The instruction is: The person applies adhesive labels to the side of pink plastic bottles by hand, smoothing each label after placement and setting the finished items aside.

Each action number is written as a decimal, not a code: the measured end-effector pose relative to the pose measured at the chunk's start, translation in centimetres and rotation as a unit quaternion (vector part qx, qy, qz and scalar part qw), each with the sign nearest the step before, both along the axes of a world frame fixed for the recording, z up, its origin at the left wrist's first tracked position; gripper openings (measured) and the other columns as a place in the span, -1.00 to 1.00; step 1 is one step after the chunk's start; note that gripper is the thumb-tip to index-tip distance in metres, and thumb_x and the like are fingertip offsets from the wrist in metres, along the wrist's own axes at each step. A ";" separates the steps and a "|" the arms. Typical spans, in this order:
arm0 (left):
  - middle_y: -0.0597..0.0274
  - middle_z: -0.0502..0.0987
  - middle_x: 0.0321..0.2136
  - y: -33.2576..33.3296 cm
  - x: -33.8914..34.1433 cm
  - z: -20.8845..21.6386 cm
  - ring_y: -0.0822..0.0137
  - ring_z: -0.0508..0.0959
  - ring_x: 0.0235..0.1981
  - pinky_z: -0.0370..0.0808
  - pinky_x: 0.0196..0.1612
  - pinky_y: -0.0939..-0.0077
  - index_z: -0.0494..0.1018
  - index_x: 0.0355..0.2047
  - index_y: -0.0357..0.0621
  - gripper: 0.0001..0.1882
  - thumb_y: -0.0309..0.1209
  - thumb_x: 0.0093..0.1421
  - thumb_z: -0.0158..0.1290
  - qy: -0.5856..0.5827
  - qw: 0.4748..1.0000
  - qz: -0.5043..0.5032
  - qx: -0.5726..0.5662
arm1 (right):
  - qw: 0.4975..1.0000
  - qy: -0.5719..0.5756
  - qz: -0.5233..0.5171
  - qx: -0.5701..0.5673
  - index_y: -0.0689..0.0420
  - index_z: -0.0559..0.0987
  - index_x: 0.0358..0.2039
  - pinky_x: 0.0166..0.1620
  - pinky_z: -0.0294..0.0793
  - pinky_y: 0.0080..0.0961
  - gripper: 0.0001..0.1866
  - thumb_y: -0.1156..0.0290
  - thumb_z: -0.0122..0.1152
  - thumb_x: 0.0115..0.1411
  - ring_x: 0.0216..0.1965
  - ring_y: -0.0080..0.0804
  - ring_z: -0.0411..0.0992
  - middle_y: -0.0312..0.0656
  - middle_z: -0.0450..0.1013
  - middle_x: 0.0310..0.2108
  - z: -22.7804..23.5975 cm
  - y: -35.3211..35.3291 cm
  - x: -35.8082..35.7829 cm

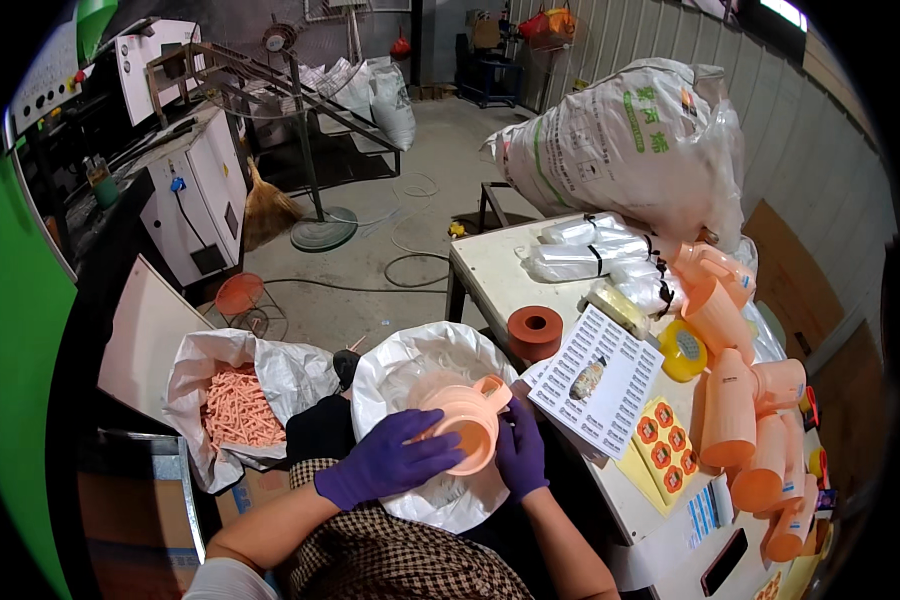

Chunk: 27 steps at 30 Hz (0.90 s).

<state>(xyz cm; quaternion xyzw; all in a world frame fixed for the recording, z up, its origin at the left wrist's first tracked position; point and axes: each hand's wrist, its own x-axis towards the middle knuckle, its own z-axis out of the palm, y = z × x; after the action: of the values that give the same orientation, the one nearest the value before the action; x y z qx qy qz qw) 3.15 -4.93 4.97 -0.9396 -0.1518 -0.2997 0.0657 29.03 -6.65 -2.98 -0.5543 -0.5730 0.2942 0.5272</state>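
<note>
A peach-coloured plastic jug is tilted over my lap, its round open mouth facing me. My left hand, in a purple glove, lies closed along the jug's left side with the fingers near the rim. My right hand, gloved the same way, grips it at the right, by the loop handle. Below the jug stands a white woven sack with clear plastic film inside. Another white sack to the left holds a heap of thin peach plastic pieces.
On the white table at right lie several peach jugs, a brown tape roll, a label sheet, orange stickers, bundled clear bags and a phone. A big stuffed sack stands behind; a fan and machine at far left.
</note>
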 end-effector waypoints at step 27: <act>-0.07 0.48 0.09 -0.5 -0.7 0.8 -0.11 0.45 0.07 0.40 0.11 0.08 0.59 -0.36 -0.01 -0.57 -0.16 -0.22 0.48 -0.105 0.977 0.100 -0.158 | 0.874 -0.385 -0.252 -0.156 0.04 0.35 0.25 -0.07 0.53 -0.18 -0.30 0.22 0.32 0.09 -0.12 -0.04 0.52 -0.02 0.49 -0.15 8.3 7.2 10.1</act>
<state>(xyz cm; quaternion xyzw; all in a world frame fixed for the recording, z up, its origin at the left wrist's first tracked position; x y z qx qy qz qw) 2.48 -5.46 5.78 -0.8815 -0.2964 -0.3609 -0.0699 39.16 0.59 5.32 -0.8243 -0.5179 0.0001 0.2285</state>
